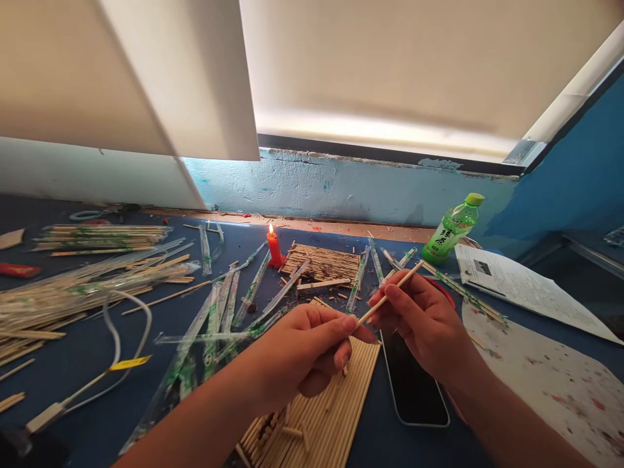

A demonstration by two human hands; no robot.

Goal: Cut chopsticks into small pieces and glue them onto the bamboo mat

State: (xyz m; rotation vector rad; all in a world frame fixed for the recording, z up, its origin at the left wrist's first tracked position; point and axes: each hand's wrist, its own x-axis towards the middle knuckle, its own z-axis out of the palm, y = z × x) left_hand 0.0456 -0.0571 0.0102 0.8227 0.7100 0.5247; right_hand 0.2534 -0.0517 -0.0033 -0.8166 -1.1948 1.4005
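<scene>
A thin wooden stick [389,294] slants up to the right between my two hands. My left hand [316,348] pinches its lower end between thumb and forefinger. Further up, my right hand [422,318] grips the same stick with thumb and fingers. Beneath my hands lies a flat panel of wooden sticks [348,403], with short cut pieces on its left part. Behind them, a smaller stick panel [324,263] with dark marks lies beside a lit red candle [274,249].
A black phone [414,383] lies right of the panel. Green bottle [451,231] and printed paper [531,289] are at the back right. Plastic wrappers [212,325], bundled sticks [102,237] and a white cable [117,325] cover the left. A stained white sheet [550,370] lies right.
</scene>
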